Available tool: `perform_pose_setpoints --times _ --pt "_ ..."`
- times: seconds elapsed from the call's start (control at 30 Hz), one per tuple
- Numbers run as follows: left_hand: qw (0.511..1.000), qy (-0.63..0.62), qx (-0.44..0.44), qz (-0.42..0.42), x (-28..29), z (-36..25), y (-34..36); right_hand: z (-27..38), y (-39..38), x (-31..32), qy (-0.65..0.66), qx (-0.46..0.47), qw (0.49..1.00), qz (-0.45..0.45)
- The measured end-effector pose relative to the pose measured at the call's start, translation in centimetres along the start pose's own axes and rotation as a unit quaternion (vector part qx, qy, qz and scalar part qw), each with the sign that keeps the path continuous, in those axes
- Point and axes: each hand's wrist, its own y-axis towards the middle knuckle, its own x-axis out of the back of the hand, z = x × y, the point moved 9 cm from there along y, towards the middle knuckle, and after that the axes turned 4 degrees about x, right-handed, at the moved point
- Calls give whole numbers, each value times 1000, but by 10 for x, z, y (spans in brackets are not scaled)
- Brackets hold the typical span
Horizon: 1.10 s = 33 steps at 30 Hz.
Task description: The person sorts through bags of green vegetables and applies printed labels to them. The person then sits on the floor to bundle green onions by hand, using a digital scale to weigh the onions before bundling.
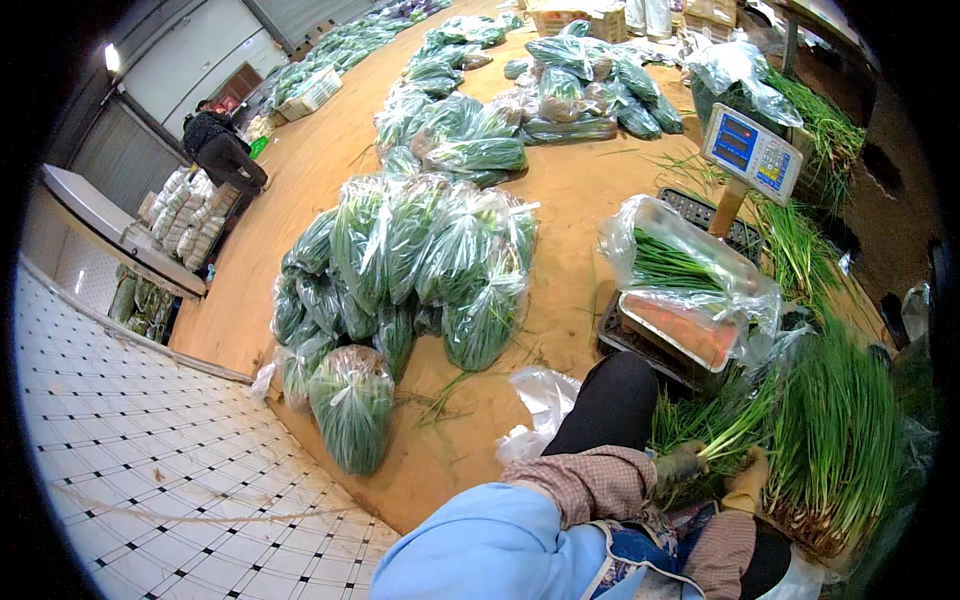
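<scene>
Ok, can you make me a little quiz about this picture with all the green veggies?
1. True or false: the left hand and right hand are both in the loose green chives.
2. What lies on the scale tray?
A. a clear bag of chives
B. a cardboard box
C. nothing
3. Fill in: the big pile of bagged greens lies on the ____ floor.

Key:
1. True. Both gloved hands grip the chive stalks.
2. A. The clear bag of chives rests on the tray, below the scale display.
3. Brown.
</scene>
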Motion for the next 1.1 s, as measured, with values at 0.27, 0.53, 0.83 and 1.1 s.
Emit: perform_pose_setpoints --times 0.27,0.53,0.83,1.1 --pt "984 -100 95 113 -43 -28 -13 8 -30 11 -693 72 697 171" --pt "995 -72 59 18 -31 -68 -56 107 -108 -68 -176 93 970 137" --pt "997 26 58 -49 -19 -55 -61 107 -92 -93 -348 181 916 80" --pt "956 218 -104 -169 -9 -92 -64 90 -78 -92 -406 249 879 29"
